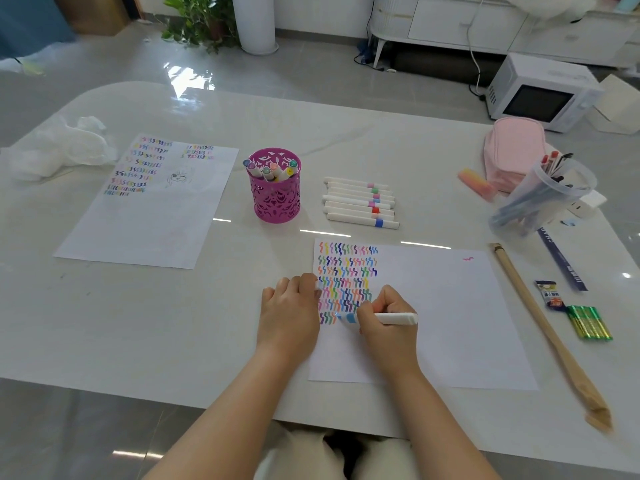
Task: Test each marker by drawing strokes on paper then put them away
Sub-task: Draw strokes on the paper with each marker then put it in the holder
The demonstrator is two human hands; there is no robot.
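Midway, I judge: right hand (pixel 388 329) pinches a marker (pixel 398 319) stroking the paper (pixel 450 323), left hand (pixel 289 308) grip unclear; marker row (pixel 360 203) waits, cup (pixel 276 199) part-filled.

Cups: two are standing, a magenta cup (pixel 276 202) and a clear cup (pixel 543 199) far to its right.
Markers: five markers (pixel 274 167) are poking out of the magenta cup, a row of roughly eight markers (pixel 360 202) is lying just right of it, and one marker (pixel 394 319) is being held in front of it.
Paper sheets: two are lying flat, one sheet (pixel 156 220) left of the magenta cup, the other sheet (pixel 450 323) in front of it, to the right.
Pink pouch (pixel 512 147): one is sitting far to its right.
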